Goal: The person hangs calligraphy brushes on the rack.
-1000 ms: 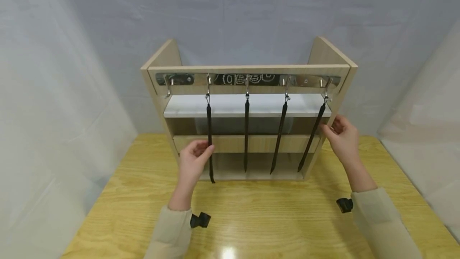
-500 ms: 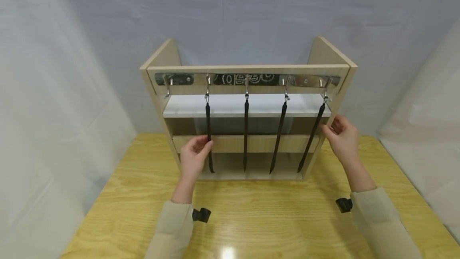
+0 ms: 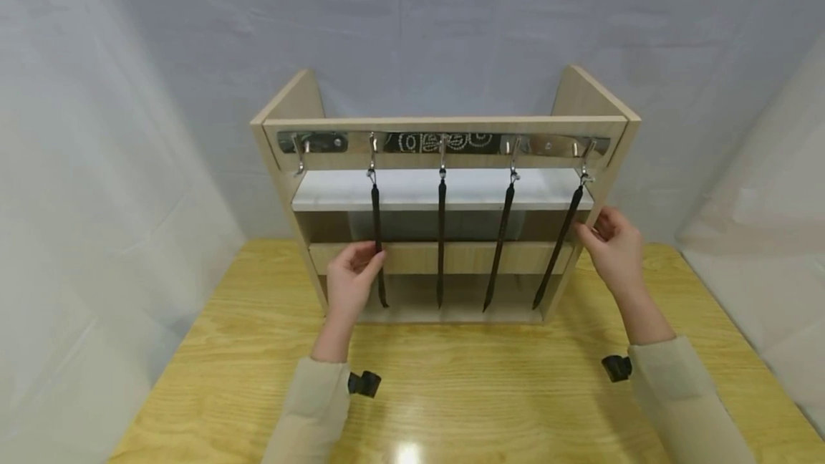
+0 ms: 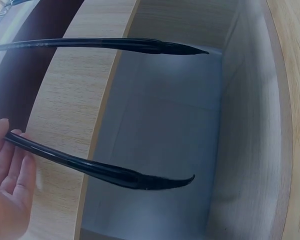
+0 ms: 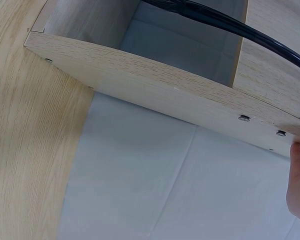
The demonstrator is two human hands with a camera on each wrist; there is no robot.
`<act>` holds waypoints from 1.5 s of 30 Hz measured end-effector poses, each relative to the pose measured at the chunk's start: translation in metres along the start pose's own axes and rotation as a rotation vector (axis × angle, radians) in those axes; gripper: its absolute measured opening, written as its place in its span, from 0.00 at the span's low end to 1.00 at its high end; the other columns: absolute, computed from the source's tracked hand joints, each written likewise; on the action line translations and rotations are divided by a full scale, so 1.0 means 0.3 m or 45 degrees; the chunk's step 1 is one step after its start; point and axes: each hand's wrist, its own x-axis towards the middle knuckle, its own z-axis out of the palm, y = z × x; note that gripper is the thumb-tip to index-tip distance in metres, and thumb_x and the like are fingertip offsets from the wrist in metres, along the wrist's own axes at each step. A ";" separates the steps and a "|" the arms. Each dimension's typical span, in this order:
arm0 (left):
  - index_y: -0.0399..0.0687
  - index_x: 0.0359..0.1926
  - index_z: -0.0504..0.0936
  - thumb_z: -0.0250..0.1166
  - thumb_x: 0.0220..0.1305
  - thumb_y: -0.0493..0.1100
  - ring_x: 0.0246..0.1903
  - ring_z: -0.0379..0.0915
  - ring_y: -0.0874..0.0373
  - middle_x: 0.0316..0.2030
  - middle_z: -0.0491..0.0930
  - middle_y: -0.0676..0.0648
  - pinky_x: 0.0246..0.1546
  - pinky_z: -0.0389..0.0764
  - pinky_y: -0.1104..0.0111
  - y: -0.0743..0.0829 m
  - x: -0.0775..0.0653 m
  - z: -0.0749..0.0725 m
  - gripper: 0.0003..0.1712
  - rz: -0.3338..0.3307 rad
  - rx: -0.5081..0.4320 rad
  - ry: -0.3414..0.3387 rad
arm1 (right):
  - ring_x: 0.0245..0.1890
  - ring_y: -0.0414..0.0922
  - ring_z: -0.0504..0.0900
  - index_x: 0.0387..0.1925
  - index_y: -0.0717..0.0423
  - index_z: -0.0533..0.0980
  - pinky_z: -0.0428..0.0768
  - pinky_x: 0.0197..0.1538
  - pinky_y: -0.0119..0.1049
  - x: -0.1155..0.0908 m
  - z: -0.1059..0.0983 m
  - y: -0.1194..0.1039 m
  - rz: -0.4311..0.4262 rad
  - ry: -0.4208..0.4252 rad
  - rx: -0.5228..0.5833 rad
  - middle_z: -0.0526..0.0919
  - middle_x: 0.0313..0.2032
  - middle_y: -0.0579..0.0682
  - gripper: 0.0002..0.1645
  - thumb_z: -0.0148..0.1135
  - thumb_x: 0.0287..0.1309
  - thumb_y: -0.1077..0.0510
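Observation:
Several dark brushes with pointed tips hang by loops from metal hooks. My left hand (image 3: 350,279) pinches the leftmost brush (image 3: 377,213) partway down its handle, between thumb and fingers. That brush's curved tip (image 4: 165,183) points away from the fingers in the left wrist view, below a second brush (image 4: 110,44). At the other end, my right hand (image 3: 615,248) touches the outer side of the wooden shelf unit (image 3: 477,258). Its fingertips meet the side panel (image 5: 190,110), with the hand partly cut off in the right wrist view. The rightmost brush (image 3: 559,245) hangs slanted nearby.
A shiny hook rail (image 3: 551,145) runs along the top front board, and its leftmost hook (image 3: 299,156) carries no brush. The unit has a white shelf (image 3: 477,188) and stands on a yellow wood table (image 3: 464,385). Pale sheeting (image 3: 438,27) hangs behind.
My left hand has moved slightly up and right. The tip of its brush has risen in view and swung back toward the unit. My right hand has stayed in place.

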 end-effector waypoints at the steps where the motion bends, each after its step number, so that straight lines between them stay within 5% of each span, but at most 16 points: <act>1: 0.28 0.36 0.77 0.64 0.51 0.32 0.30 0.75 0.65 0.34 0.78 0.35 0.34 0.77 0.75 0.004 -0.001 0.000 0.11 0.001 -0.001 -0.001 | 0.49 0.44 0.74 0.50 0.70 0.69 0.73 0.45 0.24 -0.001 0.000 0.000 0.002 -0.004 0.000 0.74 0.47 0.65 0.23 0.58 0.53 0.63; 10: 0.25 0.36 0.76 0.62 0.51 0.28 0.31 0.76 0.56 0.33 0.78 0.32 0.34 0.77 0.75 0.089 -0.027 0.001 0.10 0.039 0.046 -0.004 | 0.50 0.46 0.73 0.51 0.69 0.68 0.73 0.46 0.24 -0.005 -0.004 -0.003 0.003 -0.025 -0.003 0.74 0.48 0.63 0.24 0.58 0.53 0.62; 26: 0.25 0.35 0.76 0.63 0.50 0.28 0.32 0.75 0.42 0.32 0.78 0.32 0.34 0.78 0.71 0.104 -0.028 0.005 0.09 0.064 0.031 0.025 | 0.50 0.47 0.74 0.51 0.70 0.68 0.73 0.46 0.24 -0.003 -0.001 -0.003 -0.023 -0.013 -0.007 0.74 0.47 0.65 0.24 0.59 0.53 0.62; 45: 0.25 0.35 0.77 0.63 0.50 0.28 0.34 0.75 0.45 0.35 0.78 0.33 0.35 0.79 0.69 0.098 -0.032 0.000 0.10 0.071 0.048 0.052 | 0.47 0.42 0.75 0.49 0.71 0.69 0.74 0.45 0.24 -0.002 0.001 0.001 -0.027 0.004 0.004 0.74 0.46 0.66 0.23 0.59 0.52 0.63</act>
